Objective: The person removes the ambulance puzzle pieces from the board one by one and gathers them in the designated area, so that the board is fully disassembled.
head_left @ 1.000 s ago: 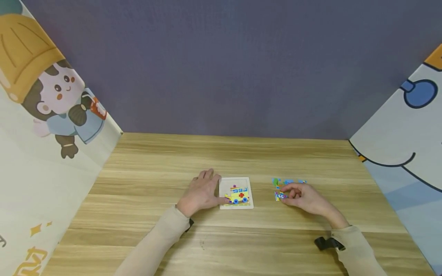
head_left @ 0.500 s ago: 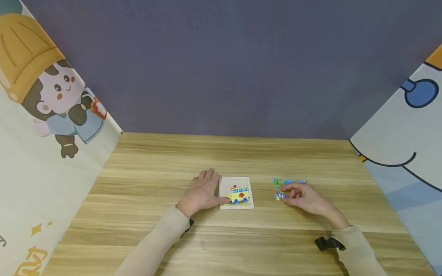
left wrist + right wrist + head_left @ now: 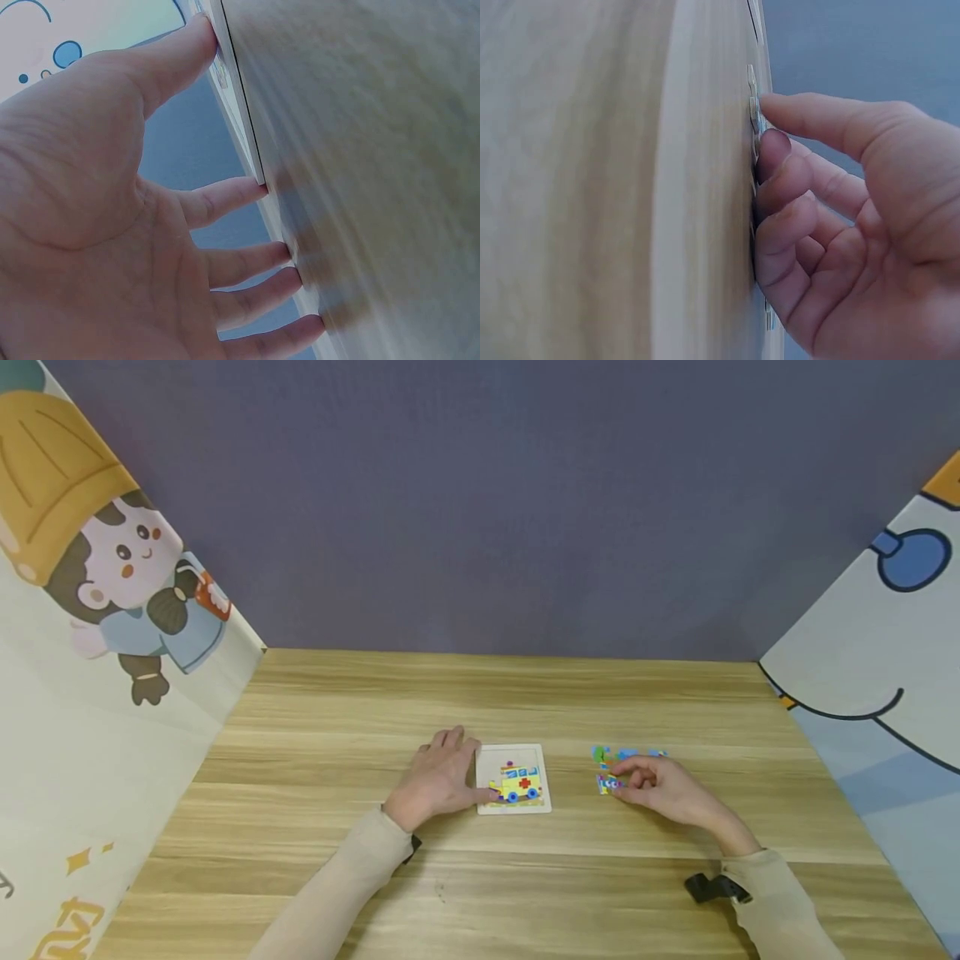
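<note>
- Puzzle piece (image 3: 605,784): at 3 o'clock from the puzzle board (image 3: 546,781), well apart from it. Can't tell if it's flat on the tabletop (image 3: 570,893) or slightly lifted.
- Right hand (image 3: 663,793): fingers curled in, thumb and index on the piece's 3 o'clock edge. Reads as a light fingertip pinch; nothing else held.
- Left hand (image 3: 437,779): at the board's 9 o'clock, fingers spread and nearly straight, no grip. Thumb laps the rim near 8 o'clock, index fingertip at the corner near 10.
- Piece handling, my read: very light, stiff, thin when seen edge-on in the right wrist view. Printed face probably a bit slick. Thin tabs are the likely weak spot; don't lever on them.
- Hold it by opposite edges, thumb at 6 o'clock, index at 12, face up. Flush on the tabletop there's little edge to catch, so tip one side with a nail or slide it.
- Board, my read: flat, rigid, light enough to skid. Hold by the rim, 8 to 10 o'clock is fine; keep fingers off the ambulance picture (image 3: 519,783), whose parts may shift.
- Tree piece (image 3: 600,754) at 12 o'clock from the held one, blue pieces (image 3: 627,754) at 1 to 2. Close by, so easy to nudge.
</note>
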The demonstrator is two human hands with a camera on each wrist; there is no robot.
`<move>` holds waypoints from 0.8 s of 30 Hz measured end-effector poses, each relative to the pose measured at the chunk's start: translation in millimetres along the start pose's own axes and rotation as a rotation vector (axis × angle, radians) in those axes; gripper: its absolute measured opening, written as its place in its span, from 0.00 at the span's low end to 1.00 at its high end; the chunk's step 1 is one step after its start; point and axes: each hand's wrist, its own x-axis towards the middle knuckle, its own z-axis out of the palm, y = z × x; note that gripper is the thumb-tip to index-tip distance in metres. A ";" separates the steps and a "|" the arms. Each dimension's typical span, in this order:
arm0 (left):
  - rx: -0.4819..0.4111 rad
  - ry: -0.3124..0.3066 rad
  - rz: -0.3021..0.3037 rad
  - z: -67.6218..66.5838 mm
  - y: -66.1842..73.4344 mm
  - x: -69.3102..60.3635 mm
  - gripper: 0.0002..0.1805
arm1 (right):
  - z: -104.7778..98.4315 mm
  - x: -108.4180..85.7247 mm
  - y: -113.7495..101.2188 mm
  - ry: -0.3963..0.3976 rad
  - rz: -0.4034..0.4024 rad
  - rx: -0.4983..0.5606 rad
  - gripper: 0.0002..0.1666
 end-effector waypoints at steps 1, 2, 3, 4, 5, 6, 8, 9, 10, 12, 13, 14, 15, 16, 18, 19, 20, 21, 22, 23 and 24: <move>-0.002 0.001 0.001 -0.3 0.2 -0.2 0.52 | -0.4 -0.3 -0.3 0.000 -0.002 0.000 0.20; -0.004 0.002 0.002 -0.3 0.2 -0.2 0.52 | -0.7 -0.7 -0.7 0.002 -0.001 0.001 0.20; -0.004 0.004 0.003 -0.1 0.0 -0.1 0.52 | -1.0 -1.0 -1.6 0.005 0.001 0.001 0.19; -0.005 0.005 0.004 0.0 -0.1 -0.2 0.52 | -1.4 -1.3 -2.4 0.009 0.001 0.004 0.19; -0.007 0.005 0.005 0.0 -0.1 -0.3 0.52 | -1.8 -1.6 -3.2 0.011 0.001 0.008 0.19; -0.006 0.005 0.005 0.1 -0.2 -0.4 0.52 | -2.3 -1.9 -4.5 0.015 0.000 0.012 0.18; -0.011 0.004 0.003 0.3 -0.4 -0.4 0.52 | -3.2 -2.0 -8.1 0.021 0.003 0.021 0.17; -0.010 0.005 0.004 0.2 -0.5 -0.5 0.52 | -3.5 -1.7 -10.4 0.023 0.001 0.025 0.17; -0.012 0.004 0.004 0.0 -0.4 -0.7 0.52 | -3.6 -1.3 -12.5 0.021 -0.001 0.030 0.17; -0.011 0.003 0.004 0.0 -0.5 -0.7 0.52 | -3.1 0.2 -17.7 0.024 -0.002 0.033 0.17; -0.012 0.003 0.004 0.0 -0.5 -0.8 0.52 | -2.8 1.0 -20.2 0.024 -0.002 0.032 0.18; -0.011 0.004 0.005 0.0 -0.6 -0.7 0.52 | -2.3 2.2 -22.5 0.023 -0.007 0.028 0.18; -0.009 0.004 0.006 0.0 -0.7 -0.6 0.52 | -1.7 3.3 -24.8 0.023 -0.012 0.027 0.18; -0.010 0.004 0.006 0.0 -0.8 -0.6 0.52 | -1.0 4.5 -26.8 0.024 -0.018 0.025 0.18; -0.013 0.005 0.005 0.2 -1.0 -0.7 0.52 | 0.5 6.6 -31.0 0.025 -0.029 0.020 0.17; -0.015 0.007 0.004 0.2 -1.1 -0.7 0.52 | 1.3 7.7 -32.9 0.024 -0.035 0.018 0.17; -0.016 0.007 0.004 0.2 -1.1 -0.7 0.53 | 2.5 8.8 -34.9 0.023 -0.040 0.016 0.17; -0.017 0.008 0.003 0.2 -1.1 -0.8 0.53 | 3.8 10.0 -37.1 0.023 -0.041 0.018 0.17; -0.018 0.008 0.003 0.1 -1.0 -0.9 0.53 | 5.5 11.3 -39.3 0.021 -0.039 0.021 0.17; -0.019 0.007 0.003 0.1 -0.9 -1.0 0.53 | 7.3 12.7 -41.5 0.017 -0.038 0.025 0.17; -0.021 0.005 0.002 0.1 -0.8 -1.0 0.53 | 9.5 14.5 -43.7 0.014 -0.038 0.026 0.17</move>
